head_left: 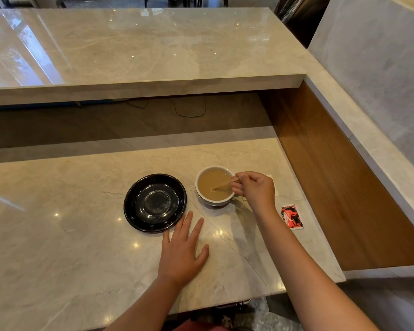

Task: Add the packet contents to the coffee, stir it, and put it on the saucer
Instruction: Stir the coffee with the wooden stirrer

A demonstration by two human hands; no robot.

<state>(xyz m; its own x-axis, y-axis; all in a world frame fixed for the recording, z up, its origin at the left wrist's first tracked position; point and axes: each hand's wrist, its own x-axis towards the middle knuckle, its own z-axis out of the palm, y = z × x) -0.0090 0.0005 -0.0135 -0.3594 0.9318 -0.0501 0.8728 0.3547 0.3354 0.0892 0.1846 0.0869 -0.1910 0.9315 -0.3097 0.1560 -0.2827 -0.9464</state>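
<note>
Stirring step in progress.
Right hand [255, 189] fingers [237, 185] are pinching the stirrer [225, 184] in the cup [214, 186]; left hand [182, 252], fingers spread, is resting on the surface [58, 235] near it. Next: lifting cup onto saucer [155, 203] left of it.

The stirrer's [225, 184] tip is hidden under the coffee [214, 185].

Bright, sharp, glossy glare (edges bowed)

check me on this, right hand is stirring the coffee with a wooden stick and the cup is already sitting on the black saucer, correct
Not quite. In the head view the cup stands on the counter beside the black saucer, not on it. The right hand does hold the wooden stick in the coffee.
</note>
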